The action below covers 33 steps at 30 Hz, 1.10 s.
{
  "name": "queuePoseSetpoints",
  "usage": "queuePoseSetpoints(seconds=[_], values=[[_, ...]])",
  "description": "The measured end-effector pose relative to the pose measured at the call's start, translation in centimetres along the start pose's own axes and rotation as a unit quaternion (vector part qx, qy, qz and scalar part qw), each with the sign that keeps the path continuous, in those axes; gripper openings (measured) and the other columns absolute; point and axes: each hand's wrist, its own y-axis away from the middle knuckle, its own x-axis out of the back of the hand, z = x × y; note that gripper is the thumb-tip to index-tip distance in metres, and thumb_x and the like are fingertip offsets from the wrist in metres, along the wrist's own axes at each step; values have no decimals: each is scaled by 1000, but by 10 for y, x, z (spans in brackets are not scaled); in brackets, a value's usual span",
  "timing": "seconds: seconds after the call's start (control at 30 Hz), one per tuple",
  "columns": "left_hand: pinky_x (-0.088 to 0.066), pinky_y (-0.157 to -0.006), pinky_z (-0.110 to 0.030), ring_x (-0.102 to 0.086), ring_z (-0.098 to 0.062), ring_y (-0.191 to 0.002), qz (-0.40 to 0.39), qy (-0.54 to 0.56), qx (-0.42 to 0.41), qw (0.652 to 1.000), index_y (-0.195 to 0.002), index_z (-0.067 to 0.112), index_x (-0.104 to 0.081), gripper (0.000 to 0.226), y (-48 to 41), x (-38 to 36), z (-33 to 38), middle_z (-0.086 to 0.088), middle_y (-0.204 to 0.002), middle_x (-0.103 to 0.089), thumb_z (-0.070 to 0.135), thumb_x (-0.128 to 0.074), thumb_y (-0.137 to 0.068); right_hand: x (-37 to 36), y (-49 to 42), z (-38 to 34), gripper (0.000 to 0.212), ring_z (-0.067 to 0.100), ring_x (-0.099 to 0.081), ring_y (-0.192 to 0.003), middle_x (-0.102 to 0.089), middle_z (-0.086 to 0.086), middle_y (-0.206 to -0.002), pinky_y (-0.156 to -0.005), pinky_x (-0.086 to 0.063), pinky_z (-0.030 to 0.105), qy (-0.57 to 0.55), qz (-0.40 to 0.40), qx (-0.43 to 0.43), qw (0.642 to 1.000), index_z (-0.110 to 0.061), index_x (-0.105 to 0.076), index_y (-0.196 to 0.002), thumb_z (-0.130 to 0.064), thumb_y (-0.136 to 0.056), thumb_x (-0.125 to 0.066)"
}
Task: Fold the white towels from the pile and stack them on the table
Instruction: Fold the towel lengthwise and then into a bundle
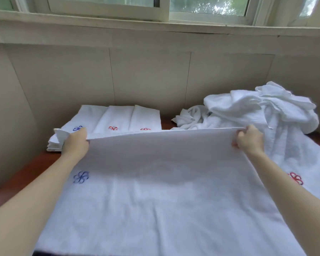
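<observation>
Two hands, left (76, 143) and right (250, 140), pinch the far corners of a towel (155, 191) spread mid-frame, fingers curled on it. First fold underway; next, likely match edges. Stack (111, 119) upper left, pile (257, 111) right, on the tabletop (26, 172).

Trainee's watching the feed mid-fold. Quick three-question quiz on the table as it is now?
1. True or false: the left hand and right hand each grip a far corner of the spread towel.
2. The unfolded pile lies: A) left of the towel, B) right of it, C) on the floor.
3. Fill in: the emblem on the towel's left side is coloured ___.
Key: 1 true; 2 B; 3 blue.
</observation>
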Motion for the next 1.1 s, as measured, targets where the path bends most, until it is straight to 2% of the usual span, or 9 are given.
queuePoseSetpoints(seconds=[0.13,0.23,0.33,0.43,0.67,0.8,0.87,1.0,1.1], values=[[-34,-63,-39,-50,-37,-78,67,63,-1,996,-97,3,-45,13,21,13,-1,-22,-90,-53,-5,-46,-87,0,26,-7,12,40,-62,-99,-67,27,-101,-84,-47,43,-152,14,-25,988,-9,-44,-104,-8,-92,-44],[-42,-84,-40,-53,-39,-113,-80,1,31,996,-131,4,-43,36,60,-4,-25,-24,-125,-55,7,-45,-95,-19,80,21,21,42,-57,-100,-61,31,-105,-76,-37,39,-117,-28,-75,990,-1,-45,-112,-6,-92,-46],[-33,-107,-39,-36,-33,-136,-194,-20,44,980,-149,8,-21,51,98,-20,-47,-13,-154,-28,25,-33,-103,-40,131,54,23,43,-59,-97,-61,33,-101,-71,-36,39,-16,-134,-52,989,-2,-40,-115,-1,-91,-42],[-24,-113,-40,-25,-30,-142,-181,-43,28,982,-151,12,-16,52,111,-20,-54,-5,-160,-13,32,-26,-104,-44,144,63,21,38,-64,-89,-65,26,-92,-67,-35,37,52,-154,15,987,-6,-38,-109,0,-90,-41],[-15,-117,-40,-6,-27,-148,-220,-52,41,973,-153,10,6,64,137,-1,-84,-4,-161,0,40,-22,-103,-6,161,71,15,32,-49,-74,-48,12,-72,-66,-40,39,159,-152,-10,975,-14,-34,-97,-3,-87,-38],[-17,-117,-42,-2,-31,-148,-241,-36,72,967,-152,12,12,71,145,10,-101,-5,-161,-1,43,-29,-102,16,161,69,8,33,-47,-79,-56,24,-89,-71,-39,42,156,-143,-32,977,-9,-37,-93,-4,-86,-39],[-17,-118,-42,-2,-31,-148,-250,-22,76,965,-151,11,13,72,142,13,-98,-6,-161,3,39,-32,-102,14,156,60,22,36,-52,-84,-59,27,-98,-73,-40,42,154,-155,-47,975,-4,-39,-108,-4,-87,-41],[-26,-114,-41,-9,-30,-147,-238,0,67,969,-153,14,5,67,130,15,-75,-4,-160,12,24,-36,-101,-11,155,18,63,35,-58,-102,-63,20,-106,-78,-37,39,207,-234,-39,949,-10,-10,-144,-14,-90,-43],[-31,-111,-43,-21,-27,-144,-202,30,40,978,-153,20,-11,58,134,2,-60,3,-161,7,17,-33,-100,-41,175,-3,59,35,-55,-106,-58,18,-114,-86,-41,39,163,-245,-8,956,-21,-14,-147,-24,-94,-40]])
